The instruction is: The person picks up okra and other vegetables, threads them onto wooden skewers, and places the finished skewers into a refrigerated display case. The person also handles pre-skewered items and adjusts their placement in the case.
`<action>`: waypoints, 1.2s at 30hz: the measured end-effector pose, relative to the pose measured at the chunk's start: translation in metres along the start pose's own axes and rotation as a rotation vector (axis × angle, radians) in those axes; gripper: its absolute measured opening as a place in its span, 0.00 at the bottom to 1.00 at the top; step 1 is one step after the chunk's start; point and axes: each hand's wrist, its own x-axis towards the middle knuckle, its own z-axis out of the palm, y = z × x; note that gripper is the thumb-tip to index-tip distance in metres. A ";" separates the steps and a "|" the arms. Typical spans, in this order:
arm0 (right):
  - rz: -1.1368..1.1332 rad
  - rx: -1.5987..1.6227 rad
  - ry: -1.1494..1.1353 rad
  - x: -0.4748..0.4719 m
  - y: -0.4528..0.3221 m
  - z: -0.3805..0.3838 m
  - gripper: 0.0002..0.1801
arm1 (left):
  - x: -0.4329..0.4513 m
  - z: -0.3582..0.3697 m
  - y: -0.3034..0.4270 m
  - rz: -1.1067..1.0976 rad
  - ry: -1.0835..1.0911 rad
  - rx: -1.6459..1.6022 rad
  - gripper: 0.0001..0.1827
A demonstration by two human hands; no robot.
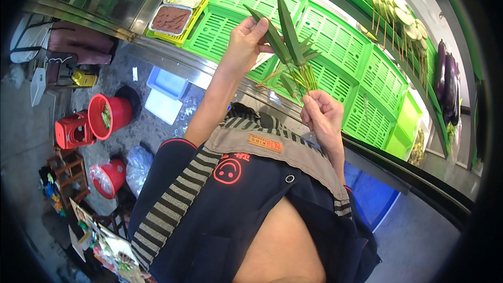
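Note:
My left hand (247, 41) pinches a green okra pod (277, 41) between thumb and fingers, its stem end pointing down toward my right hand. Beside it stands a longer okra pod (289, 27), tip upward. Thin bamboo skewers run down from the pods to my right hand (323, 112), whose thumb and fingers grip them low down. Just behind the skewers lies a bunch of green vegetable stalks (308, 76). A smaller okra pod (289, 85) hangs near my right fingers. Whether each pod is pierced by a skewer I cannot tell.
Green slotted plastic trays (334, 39) line the metal counter (188, 61). Foil trays, one with reddish-brown food (171, 19), stand at left. Skewered pale vegetable slices (401, 13) and eggplants (447, 80) occupy the upper shelf. A red bucket (120, 112) and blue bin (168, 82) are on the floor.

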 end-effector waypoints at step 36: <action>-0.381 -0.173 0.153 0.045 0.015 0.004 0.05 | -0.040 0.015 -0.041 -0.410 -0.070 -0.450 0.21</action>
